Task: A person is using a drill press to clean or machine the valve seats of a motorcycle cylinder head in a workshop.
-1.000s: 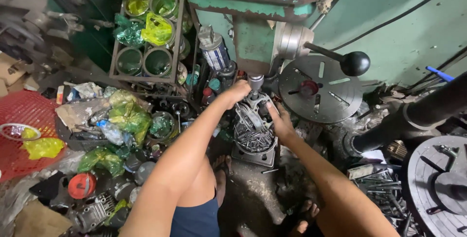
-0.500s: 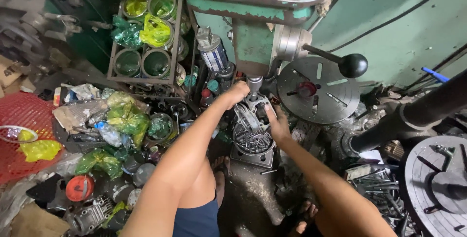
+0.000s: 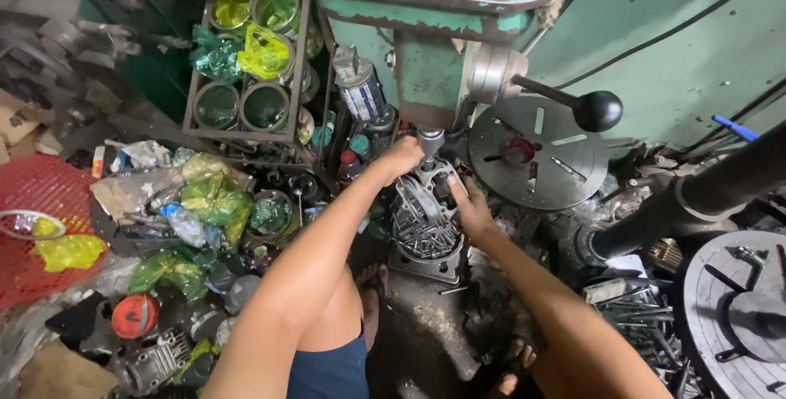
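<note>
Head view: left hand (image 3: 401, 157) closes around the drill chuck (image 3: 431, 142); right hand (image 3: 471, 209) grips the ribbed metal casting (image 3: 424, 215) sitting between both hands, just under the chuck.

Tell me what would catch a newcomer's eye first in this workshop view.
At centre, the left hand and right hand grip a grey metal casting under the green drill press. Right of it sits a round slotted table; far left lies a red mesh basket.
</note>
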